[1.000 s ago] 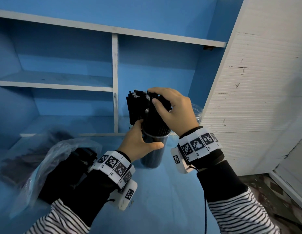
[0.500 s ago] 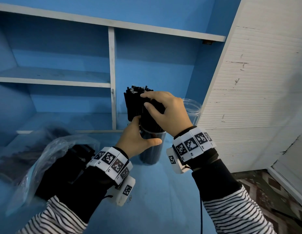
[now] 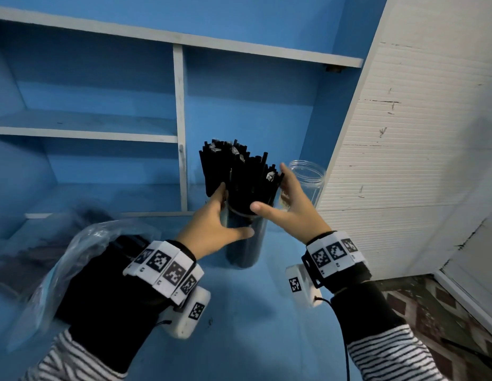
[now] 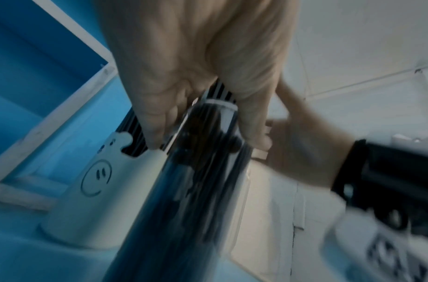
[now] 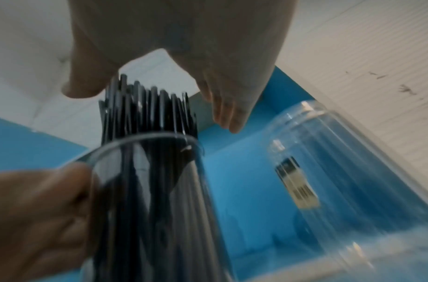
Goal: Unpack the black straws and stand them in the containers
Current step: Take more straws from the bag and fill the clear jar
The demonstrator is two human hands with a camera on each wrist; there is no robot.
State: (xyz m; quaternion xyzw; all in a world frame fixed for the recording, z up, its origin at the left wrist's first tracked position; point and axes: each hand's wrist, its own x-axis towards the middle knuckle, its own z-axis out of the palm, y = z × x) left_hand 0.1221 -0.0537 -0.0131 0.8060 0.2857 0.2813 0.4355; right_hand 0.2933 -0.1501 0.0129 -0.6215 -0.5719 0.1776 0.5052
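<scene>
Filling up: front jar [image 3: 246, 243] is stuffed with straws [image 3: 250, 180] standing upright, tops fanning out above the rim
Behind it: white holder [image 4: 87, 200] with a smiley, also got black straws in it
Still to do: clear jar [image 3: 308, 177] at the back right looks empty, and the bag [image 3: 82, 259] on the left still has dark straws inside, so I'd say roughly halfway-ish
Left hand [image 3: 212, 229]: wrapped around the front jar near its rim, thumb across the front
Right hand [image 3: 289, 207]: fingers straight and together beside the straw tops, thumb out, not gripping anything as far as I can see
Surface: blue counter [image 3: 253, 339], all three containers sitting on it
Room: blue shelves [image 3: 101, 127] with white edges behind, white ribbed panel [image 3: 418, 160] on the right, patterned floor [image 3: 432, 312] below
</scene>
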